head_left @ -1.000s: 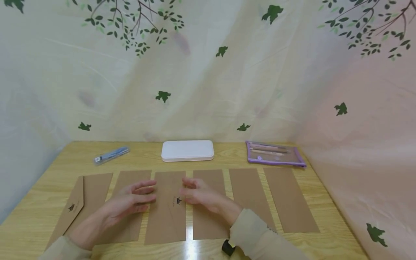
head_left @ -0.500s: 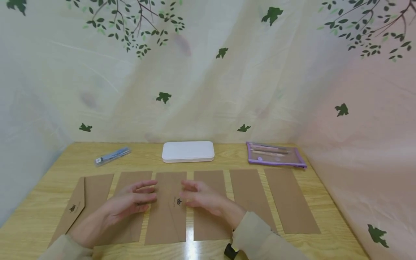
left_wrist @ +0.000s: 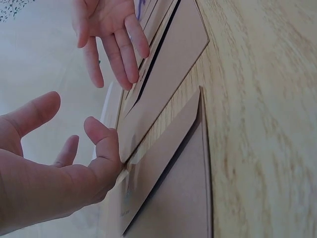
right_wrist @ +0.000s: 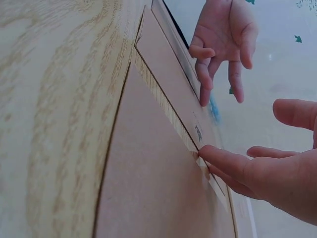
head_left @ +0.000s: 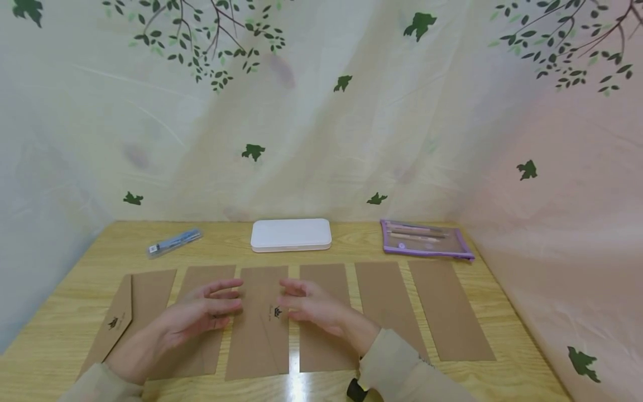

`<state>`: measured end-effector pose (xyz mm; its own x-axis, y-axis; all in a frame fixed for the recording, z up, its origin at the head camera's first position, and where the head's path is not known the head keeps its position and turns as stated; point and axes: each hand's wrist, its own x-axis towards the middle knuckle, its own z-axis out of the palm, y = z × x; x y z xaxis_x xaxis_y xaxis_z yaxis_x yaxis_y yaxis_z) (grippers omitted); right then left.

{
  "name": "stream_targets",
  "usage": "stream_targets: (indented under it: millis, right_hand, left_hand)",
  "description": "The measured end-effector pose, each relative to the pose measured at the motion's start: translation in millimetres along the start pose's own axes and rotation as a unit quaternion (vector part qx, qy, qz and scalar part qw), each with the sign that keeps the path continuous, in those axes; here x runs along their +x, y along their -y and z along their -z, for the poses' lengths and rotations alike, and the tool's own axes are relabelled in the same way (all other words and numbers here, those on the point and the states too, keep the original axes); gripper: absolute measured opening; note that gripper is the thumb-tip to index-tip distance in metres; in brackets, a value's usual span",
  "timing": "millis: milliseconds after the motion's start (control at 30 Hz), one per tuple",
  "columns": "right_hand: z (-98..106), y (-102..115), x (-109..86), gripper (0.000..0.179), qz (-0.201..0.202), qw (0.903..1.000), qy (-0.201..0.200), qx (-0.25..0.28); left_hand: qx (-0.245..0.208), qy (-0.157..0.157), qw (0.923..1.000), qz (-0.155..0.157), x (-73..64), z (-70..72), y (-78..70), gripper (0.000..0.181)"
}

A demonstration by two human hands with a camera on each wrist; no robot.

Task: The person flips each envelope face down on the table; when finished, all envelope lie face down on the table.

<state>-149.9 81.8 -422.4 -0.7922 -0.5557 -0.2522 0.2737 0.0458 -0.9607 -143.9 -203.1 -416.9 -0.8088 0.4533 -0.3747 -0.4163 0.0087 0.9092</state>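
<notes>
Several brown kraft paper envelopes lie in a row on the wooden table. My left hand is over the second envelope from the left, fingers loosely spread and holding nothing. Its fingertips reach the left edge of the third envelope, which has a small black crown print. From the other side, my right hand faces it across that envelope, fingers relaxed, with nothing in its grasp. Behind it is the fourth envelope. Both palms show turned toward each other in the wrist views. The leftmost envelope shows its pointed flap with a crown print.
Along the table's back stand a clear packet with blue pens, a white flat case and a purple-edged transparent pouch holding pencils. Two more envelopes, the fifth and the rightmost, lie at right. A leaf-patterned curtain hangs behind.
</notes>
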Motion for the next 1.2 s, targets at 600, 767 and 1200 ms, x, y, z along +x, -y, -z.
stream_targets:
  millis: [600, 767, 1200]
  right_hand:
    - [2.5, -1.2, -1.3, 0.063, 0.001, 0.9997, 0.009, 0.024]
    - [2.5, -2.2, 0.1, 0.064, 0.001, 0.9995, 0.009, 0.032]
    - [-3.3, -1.0, 3.0, 0.064, 0.003, 0.9990, 0.008, 0.043]
  left_hand:
    - [-0.017, 0.018, 0.9997, -0.008, -6.6, -0.6, -5.1, 0.070]
    - [-0.021, 0.024, 0.9995, -0.007, -9.5, 2.4, -7.1, 0.069]
    - [0.034, 0.017, 0.9990, -0.023, -17.7, 8.8, -15.5, 0.064]
